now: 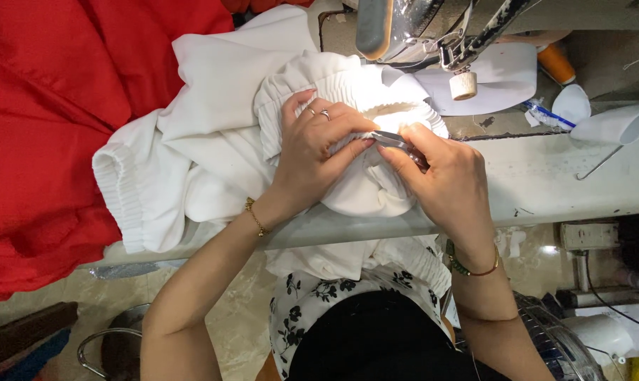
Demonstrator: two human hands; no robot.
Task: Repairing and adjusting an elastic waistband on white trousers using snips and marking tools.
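A white garment (213, 134) with a gathered elastic band lies bunched on the sewing table (559, 176). My left hand (316, 144), with rings and a gold bracelet, pinches the ribbed band near its edge. My right hand (443, 180) grips a small metal thread snipper (397, 141), its tip touching the band right beside my left fingertips. Both hands meet over the bunched fabric, just in front of the sewing machine head (418, 28).
Red cloth (44, 127) fills the left side. An orange thread cone (556, 63), white cut pieces (616, 120) and a pen sit at the back right. A fan guard (559, 346) and a metal stool frame (100, 349) are on the floor below.
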